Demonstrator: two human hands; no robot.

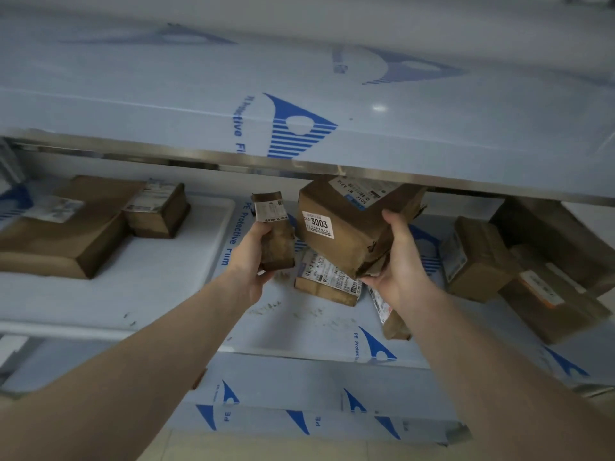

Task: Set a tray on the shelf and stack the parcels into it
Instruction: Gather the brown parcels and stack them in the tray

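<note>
Both my arms reach up and forward, bare to the elbow. My left hand [254, 261] curls round a small parcel [274, 232] — thumb below, fingers behind. My right hand [397, 261] cups a bigger parcel [349, 224] from beneath — thumb up its side.

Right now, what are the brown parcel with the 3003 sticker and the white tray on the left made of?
Brown parcel with the 3003 sticker: apparently kraft paper wrapping, matte, creased and torn at its lower corner. White tray: probably plastic, smooth with a rounded raised rim; the material is uncertain.
</note>
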